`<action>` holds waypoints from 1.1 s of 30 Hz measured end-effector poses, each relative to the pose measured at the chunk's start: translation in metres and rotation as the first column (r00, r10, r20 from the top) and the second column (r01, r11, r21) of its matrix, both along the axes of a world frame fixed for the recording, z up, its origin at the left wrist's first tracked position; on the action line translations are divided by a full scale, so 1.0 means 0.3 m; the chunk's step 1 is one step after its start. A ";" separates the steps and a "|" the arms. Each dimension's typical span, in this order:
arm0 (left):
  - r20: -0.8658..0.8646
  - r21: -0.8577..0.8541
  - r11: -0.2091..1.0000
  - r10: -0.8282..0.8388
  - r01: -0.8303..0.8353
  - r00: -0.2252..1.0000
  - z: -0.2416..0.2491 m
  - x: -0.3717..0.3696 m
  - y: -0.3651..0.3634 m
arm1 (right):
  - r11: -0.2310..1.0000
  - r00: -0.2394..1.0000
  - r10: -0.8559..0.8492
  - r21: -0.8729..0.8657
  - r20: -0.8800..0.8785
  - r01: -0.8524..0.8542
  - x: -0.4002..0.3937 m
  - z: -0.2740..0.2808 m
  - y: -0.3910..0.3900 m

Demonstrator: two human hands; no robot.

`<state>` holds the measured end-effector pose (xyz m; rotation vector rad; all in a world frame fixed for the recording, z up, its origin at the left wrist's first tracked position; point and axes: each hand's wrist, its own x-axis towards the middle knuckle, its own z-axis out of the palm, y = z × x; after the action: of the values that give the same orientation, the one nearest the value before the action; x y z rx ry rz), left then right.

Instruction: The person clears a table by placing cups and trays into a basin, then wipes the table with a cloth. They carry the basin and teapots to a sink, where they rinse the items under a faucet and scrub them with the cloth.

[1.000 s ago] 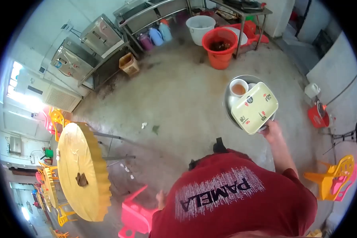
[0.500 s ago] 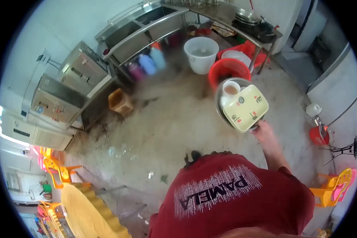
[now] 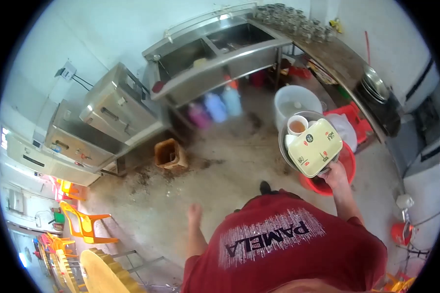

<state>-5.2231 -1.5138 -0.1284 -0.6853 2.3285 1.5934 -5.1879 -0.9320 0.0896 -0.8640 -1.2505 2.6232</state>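
Observation:
My right hand point(image 3: 336, 176) grips the rim of a round metal basin point(image 3: 284, 152) out in front of my body. Stacked in it are a pale yellow rectangular plate point(image 3: 316, 148) with printed marks and a white cup point(image 3: 297, 125) with brownish liquid. Other white dishes lie partly hidden beneath the plate. Behind and below the basin are a red tub point(image 3: 348, 166) and a white bucket point(image 3: 298, 96) on the floor. My left hand point(image 3: 194, 214) hangs over the floor at my left side, touching nothing visible; its fingers are too blurred to make out.
A two-bowl steel sink point(image 3: 220, 66) stands by the wall, with several coloured bottles point(image 3: 215, 107) beneath. Glasses point(image 3: 298, 22) and metal pans point(image 3: 375, 84) are on the side counter point(image 3: 335, 56). A brown square container point(image 3: 171, 154) sits on the floor near steel cabinets point(image 3: 117, 105).
I have moved nearer the sink and the buckets. My right hand still holds the basin of dishes, now partly over the red tub. My left hand has come into view.

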 end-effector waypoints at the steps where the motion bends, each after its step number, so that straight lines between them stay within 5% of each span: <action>1: 0.116 -0.260 0.960 -0.079 0.108 0.990 -0.151 0.037 -0.047 | 0.993 0.992 0.117 0.003 -0.043 -0.117 -0.113 -0.025 0.036; 3: 0.410 -0.306 0.914 -0.124 0.264 0.904 -0.174 0.136 -0.028 | 0.993 0.994 0.108 -0.043 0.007 -0.107 -0.358 -0.002 0.027; 5: 0.552 -0.217 0.963 -0.016 0.162 0.834 -0.130 0.170 -0.009 | 0.996 0.995 0.087 -0.009 0.046 -0.086 -0.584 0.077 -0.006; 13: 0.644 -0.151 0.964 0.263 -0.218 0.718 -0.101 -0.252 -0.031 | 0.948 0.947 0.319 0.002 -0.028 -0.319 -1.431 0.061 -0.093; 17: 0.524 -0.048 0.914 0.367 -0.403 0.768 -0.100 -0.767 -0.087 | 0.956 0.956 0.294 -0.008 0.011 -0.294 -1.774 0.088 -0.197; 19: 0.386 0.023 0.891 0.411 -0.454 0.826 0.029 -1.110 -0.061 | 0.931 0.931 0.365 0.005 -0.016 -0.365 -1.973 0.108 -0.242; 22: -0.192 0.140 0.941 0.331 -0.308 0.924 0.310 -1.532 0.050 | 0.879 0.880 0.475 0.065 -0.026 -0.472 -2.242 0.114 -0.314; 24: -0.274 0.116 0.970 0.239 -0.215 0.932 0.451 -1.701 0.102 | 0.867 0.870 0.492 0.077 0.020 -0.492 -2.426 0.108 -0.375; 27: -0.219 0.221 0.948 0.277 -0.229 0.935 0.440 -1.743 0.129 | 0.788 0.789 0.613 0.039 0.040 -0.615 -2.722 0.010 -0.443; 32: 0.111 -0.297 0.829 0.524 -0.475 0.845 0.203 -1.319 0.214 | 0.675 0.674 0.737 -0.016 0.056 -0.737 -3.160 -0.344 -0.622; 33: 0.311 -0.347 0.818 0.562 -0.459 0.767 0.165 -1.280 0.280 | 0.662 0.669 0.744 -0.139 0.000 -0.736 -3.289 -0.381 -0.650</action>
<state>-5.6070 -1.4297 -0.0788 -1.6681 2.1418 1.1619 -6.1746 -1.1271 -0.0247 -0.4849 -1.7685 3.3457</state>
